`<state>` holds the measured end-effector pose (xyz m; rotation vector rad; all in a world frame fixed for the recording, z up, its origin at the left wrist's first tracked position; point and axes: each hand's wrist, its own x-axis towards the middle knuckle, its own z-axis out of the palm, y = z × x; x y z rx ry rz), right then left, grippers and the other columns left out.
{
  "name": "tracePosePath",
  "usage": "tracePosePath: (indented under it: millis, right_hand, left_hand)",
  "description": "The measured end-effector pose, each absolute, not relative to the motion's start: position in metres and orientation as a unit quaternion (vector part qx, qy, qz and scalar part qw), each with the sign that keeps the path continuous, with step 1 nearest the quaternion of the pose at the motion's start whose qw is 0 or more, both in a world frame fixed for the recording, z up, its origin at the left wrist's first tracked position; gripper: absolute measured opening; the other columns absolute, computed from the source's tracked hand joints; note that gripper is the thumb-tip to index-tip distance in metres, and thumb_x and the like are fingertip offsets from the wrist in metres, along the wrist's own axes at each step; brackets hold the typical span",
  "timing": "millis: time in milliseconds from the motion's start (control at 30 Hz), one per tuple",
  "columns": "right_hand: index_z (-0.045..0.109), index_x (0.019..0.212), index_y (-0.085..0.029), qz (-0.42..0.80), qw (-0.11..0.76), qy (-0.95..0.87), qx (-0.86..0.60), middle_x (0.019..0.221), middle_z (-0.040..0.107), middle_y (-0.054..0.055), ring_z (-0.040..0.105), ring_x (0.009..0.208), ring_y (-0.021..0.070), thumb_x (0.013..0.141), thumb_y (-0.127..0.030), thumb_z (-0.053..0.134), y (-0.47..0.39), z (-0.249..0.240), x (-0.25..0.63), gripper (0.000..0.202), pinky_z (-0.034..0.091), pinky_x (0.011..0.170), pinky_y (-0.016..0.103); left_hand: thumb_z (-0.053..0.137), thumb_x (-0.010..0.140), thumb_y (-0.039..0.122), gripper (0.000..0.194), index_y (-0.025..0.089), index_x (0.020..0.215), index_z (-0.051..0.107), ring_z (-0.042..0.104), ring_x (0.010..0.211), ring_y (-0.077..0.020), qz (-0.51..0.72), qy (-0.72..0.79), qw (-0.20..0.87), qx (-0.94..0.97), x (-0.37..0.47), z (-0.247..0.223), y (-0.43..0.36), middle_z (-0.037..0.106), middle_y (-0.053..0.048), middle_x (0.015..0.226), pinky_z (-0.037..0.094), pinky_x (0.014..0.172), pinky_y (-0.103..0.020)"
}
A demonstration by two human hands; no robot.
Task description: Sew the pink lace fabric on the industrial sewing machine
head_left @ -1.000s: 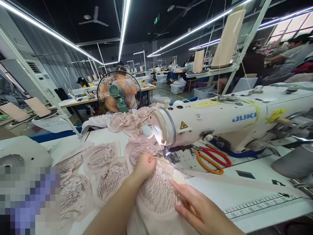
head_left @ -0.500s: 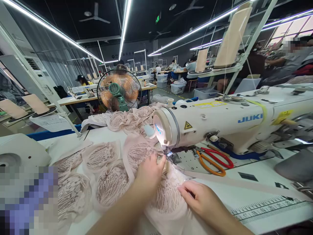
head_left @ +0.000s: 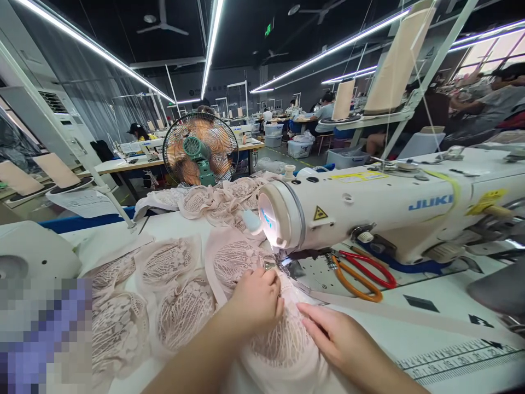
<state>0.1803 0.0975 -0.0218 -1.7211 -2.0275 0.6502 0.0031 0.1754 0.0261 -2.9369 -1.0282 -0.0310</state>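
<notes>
Left hand: ours [head_left: 258, 298] curls closed on the lace piece [head_left: 283, 345], right beside the lit stitching area.
Right hand: ours [head_left: 338, 334] touches the lace piece's edge with its fingertips; we cannot tell whether they pinch it.
Lace piece: it lies on the white table [head_left: 369, 355], below and in front of the sewing machine's [head_left: 348, 205] head.
Needle risk: our left fingers sit so near that a slip might bring them under it.
Seam risk: uneven pull between our hands could pucker the lace.
Strip risk: the pale strip [head_left: 394, 312] may catch on the scissors [head_left: 365, 276] if dragged sideways.
Lettering: we read blue "JUKI" on the arm; a yellow label [head_left: 359, 176] is too small.
Warning: a yellow triangle [head_left: 320, 213].
</notes>
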Motion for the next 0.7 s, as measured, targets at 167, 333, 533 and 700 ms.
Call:
tracePosePath:
  millis: [167, 333, 533, 700]
  right_hand:
    - [0.067, 0.113, -0.018, 0.225, 0.186, -0.743, -0.602, 0.096, 0.072, 0.012, 0.066, 0.086, 0.0276, 0.091, -0.032, 0.029, 0.1, -0.013, 0.18, 0.046, 0.051, 0.073, 0.035]
    - [0.068, 0.108, -0.021, 0.245, 0.178, -0.755, -0.582, 0.089, 0.072, 0.009, 0.067, 0.079, 0.0256, 0.09, -0.028, 0.031, 0.1, -0.006, 0.18, 0.042, 0.05, 0.07, 0.032]
    - [0.059, 0.127, -0.016, 0.244, 0.158, -0.746, -0.6, 0.093, 0.073, 0.012, 0.067, 0.085, 0.0286, 0.088, -0.028, 0.034, 0.107, -0.01, 0.183, 0.048, 0.049, 0.071, 0.033]
    - [0.063, 0.118, -0.02, 0.251, 0.146, -0.747, -0.598, 0.088, 0.072, 0.009, 0.067, 0.079, 0.0265, 0.086, -0.025, 0.038, 0.108, -0.005, 0.184, 0.041, 0.048, 0.067, 0.031]
  left_hand:
    - [0.04, 0.092, 0.042, 0.037, 0.014, 0.1, 0.064, 0.055, 0.094, -0.0265, -0.018, -0.362, 0.012, -0.932, 0.007, 0.026, 0.174, 0.06, -0.009, 0.098, 0.047, 0.079, -0.042]
    - [0.042, 0.091, 0.045, 0.038, 0.014, 0.097, 0.064, 0.054, 0.094, -0.0268, -0.021, -0.356, 0.001, -0.934, 0.007, 0.025, 0.175, 0.059, -0.009, 0.098, 0.047, 0.079, -0.042]
    - [0.042, 0.091, 0.046, 0.04, 0.014, 0.104, 0.062, 0.054, 0.096, -0.0268, -0.019, -0.363, -0.018, -0.931, 0.009, 0.026, 0.178, 0.058, -0.01, 0.103, 0.047, 0.082, -0.043]
    - [0.039, 0.091, 0.048, 0.044, 0.014, 0.112, 0.059, 0.054, 0.095, -0.0278, -0.017, -0.359, -0.016, -0.933, 0.01, 0.027, 0.179, 0.058, -0.01, 0.103, 0.048, 0.08, -0.045]
